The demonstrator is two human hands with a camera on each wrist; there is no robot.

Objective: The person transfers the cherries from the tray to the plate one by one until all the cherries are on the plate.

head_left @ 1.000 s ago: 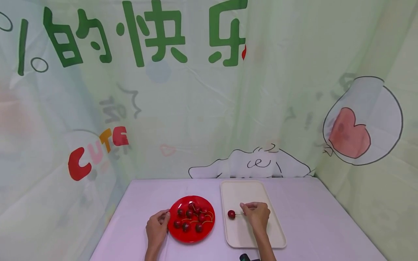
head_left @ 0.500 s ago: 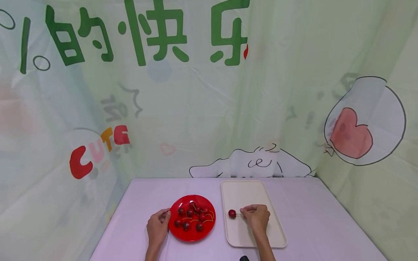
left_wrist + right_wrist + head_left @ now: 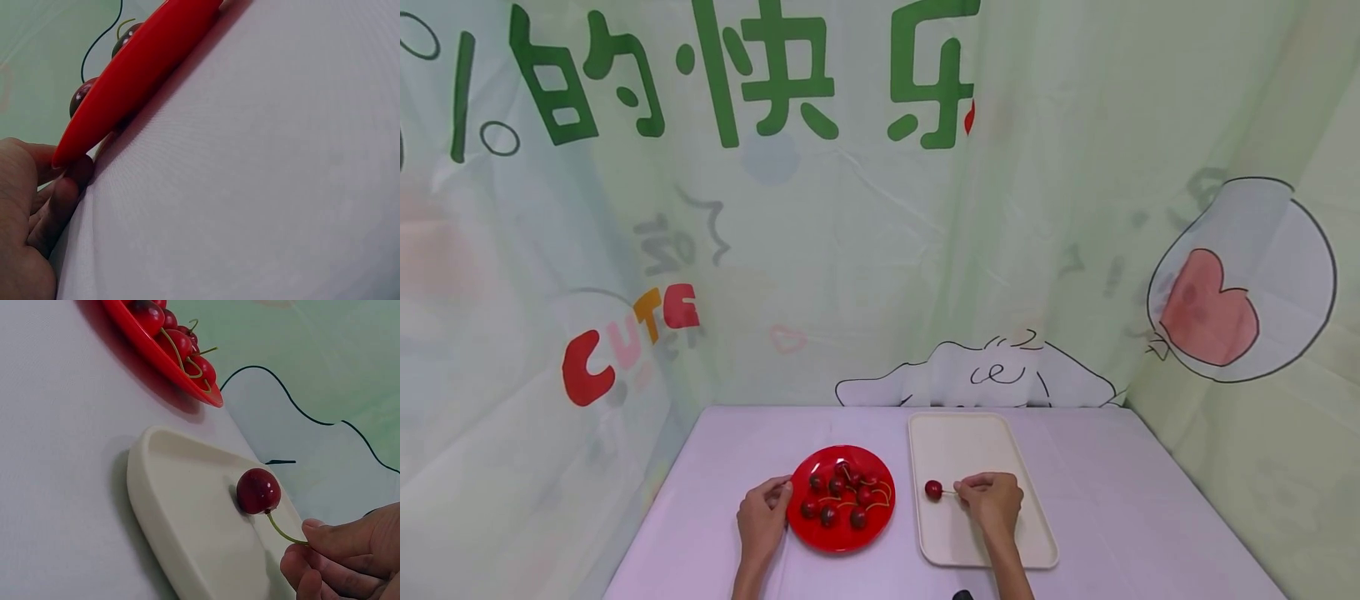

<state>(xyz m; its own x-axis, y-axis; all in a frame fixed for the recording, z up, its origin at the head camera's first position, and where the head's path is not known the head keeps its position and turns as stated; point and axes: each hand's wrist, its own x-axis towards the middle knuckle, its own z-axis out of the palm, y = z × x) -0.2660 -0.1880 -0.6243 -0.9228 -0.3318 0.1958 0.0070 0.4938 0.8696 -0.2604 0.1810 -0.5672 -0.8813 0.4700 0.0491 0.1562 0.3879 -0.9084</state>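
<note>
My right hand (image 3: 992, 502) pinches the thin green stem of a dark red cherry (image 3: 258, 490) between thumb and fingertips. That cherry is at the left part of the cream tray (image 3: 953, 542), its round end pointing left, away from the fingers. My left hand (image 3: 762, 518) grips the left rim of a red plate (image 3: 838, 543). In the left wrist view, its fingers reach under the plate's raised edge. Several cherries (image 3: 858, 518) with curved stems lie on the plate, mostly around its middle.
A pale lilac cloth (image 3: 1150, 517) covers the table, with a gap of it between plate and tray. Behind hangs a printed curtain (image 3: 880, 250), which also closes off both sides. A small dark object (image 3: 962, 595) shows at the bottom edge near my right forearm.
My right hand has come down slightly, and its fingertips have closed on the cherry's stem. My left hand and the plate have stayed in place; the head view has shifted a little.
</note>
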